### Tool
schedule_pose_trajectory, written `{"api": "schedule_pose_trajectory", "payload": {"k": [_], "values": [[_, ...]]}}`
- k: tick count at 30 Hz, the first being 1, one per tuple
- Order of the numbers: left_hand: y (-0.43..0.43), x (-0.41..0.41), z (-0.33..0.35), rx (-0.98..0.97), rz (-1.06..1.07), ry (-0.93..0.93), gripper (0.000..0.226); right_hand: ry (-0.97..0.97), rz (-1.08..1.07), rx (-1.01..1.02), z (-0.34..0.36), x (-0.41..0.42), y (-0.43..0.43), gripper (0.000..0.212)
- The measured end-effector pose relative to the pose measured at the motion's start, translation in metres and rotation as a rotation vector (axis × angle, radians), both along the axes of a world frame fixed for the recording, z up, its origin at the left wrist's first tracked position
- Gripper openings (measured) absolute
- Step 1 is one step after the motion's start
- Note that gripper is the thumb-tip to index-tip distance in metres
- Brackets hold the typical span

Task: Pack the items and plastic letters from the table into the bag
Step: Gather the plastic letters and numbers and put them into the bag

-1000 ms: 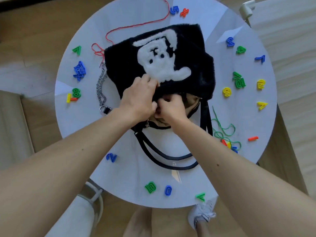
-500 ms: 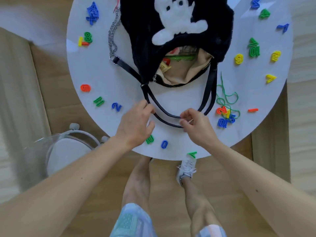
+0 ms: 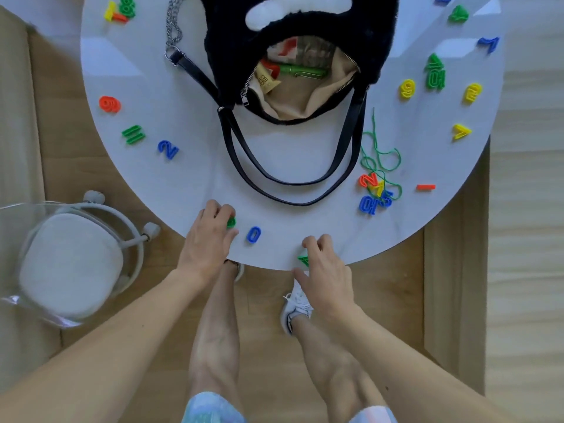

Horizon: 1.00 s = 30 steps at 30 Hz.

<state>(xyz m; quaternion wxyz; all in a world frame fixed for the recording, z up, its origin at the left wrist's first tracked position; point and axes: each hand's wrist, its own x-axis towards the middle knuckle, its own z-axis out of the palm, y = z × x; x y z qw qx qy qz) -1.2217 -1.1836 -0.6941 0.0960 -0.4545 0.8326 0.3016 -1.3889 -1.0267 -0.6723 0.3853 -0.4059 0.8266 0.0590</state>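
Hands work at the near rim of the round white tabletop (image 3: pixel 183 184). The left hand (image 3: pixel 210 239) curls fingers and thumb round one half-hidden green piece (image 3: pixel 231 222). The right hand (image 3: pixel 325 271) pinches one pointed green piece (image 3: pixel 303 260) lying right at the edge. Between them lies a single blue 0 (image 3: pixel 253 234), touching neither.

One black furry bag (image 3: pixel 305 35) sits at the far middle, unzipped toward the person, with its beige lining showing. Its two black handles (image 3: pixel 354 123) lie flat on the tabletop. Inside the bag are a green pen-like thing (image 3: pixel 300 69) and a tan sachet (image 3: pixel 265 80).

Left of the bag lie one chain (image 3: pixel 174 25) and three separate pieces: an orange 9 (image 3: pixel 109 104), a green 11 (image 3: pixel 133 134) and a blue 2 (image 3: pixel 168 149). Farther back is a cluster of three (image 3: pixel 120 9).

To the right lie three yellow pieces: a 9 (image 3: pixel 407 89), a 2 (image 3: pixel 472 92) and a pointed one (image 3: pixel 460 131). One green string (image 3: pixel 374 132) tangles round four pieces (image 3: pixel 370 193), with one orange bar (image 3: pixel 425 187) near them.
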Motion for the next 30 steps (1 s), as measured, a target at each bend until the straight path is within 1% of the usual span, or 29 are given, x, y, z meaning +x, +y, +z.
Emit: {"api": "schedule_pose_trajectory", "payload": {"k": [2,4,6,9,11,14,16,20,24,26,28,30], "values": [[-0.003,-0.005,-0.004,-0.041,-0.014,0.014,0.02,-0.01,0.007,-0.04,-0.006,-0.005,-0.001,0.02],[-0.006,-0.007,-0.007,-0.058,-0.025,0.023,0.025,-0.036,0.007,-0.078,-0.01,-0.01,-0.001,0.012],[-0.007,-0.007,-0.008,-0.056,-0.024,0.033,0.028,-0.07,-0.004,-0.113,-0.013,-0.014,0.001,0.009],[-0.007,-0.007,-0.006,-0.042,0.021,0.045,0.025,-0.114,-0.073,-0.179,-0.014,-0.02,0.004,0.007],[-0.005,-0.009,-0.004,-0.047,0.048,0.089,0.023,-0.13,-0.135,-0.222,-0.014,-0.026,0.005,0.007],[0.006,-0.015,0.0,-0.043,-0.036,0.178,0.021,-0.147,-0.184,-0.265,-0.015,-0.032,0.002,0.008],[0.017,-0.018,-0.001,-0.024,-0.113,0.2,0.019,-0.145,-0.197,-0.292,-0.016,-0.035,-0.001,0.008],[0.027,-0.019,-0.007,-0.031,-0.206,0.147,0.02,-0.125,-0.222,-0.324,-0.018,-0.04,-0.006,0.007],[0.028,-0.023,-0.007,-0.18,-0.338,0.058,0.027,-0.11,-0.247,-0.338,-0.02,-0.042,-0.008,0.008],[0.032,-0.024,-0.008,-0.244,-0.381,0.024,0.035,-0.113,-0.271,-0.338,-0.02,-0.043,-0.008,0.008],[0.034,-0.025,-0.008,-0.243,-0.375,-0.004,0.039,-0.119,-0.306,-0.344,-0.02,-0.043,-0.008,0.008],[0.032,-0.029,-0.008,-0.198,-0.315,-0.001,0.033,-0.128,-0.35,-0.363,-0.019,-0.042,-0.007,0.008]]}}
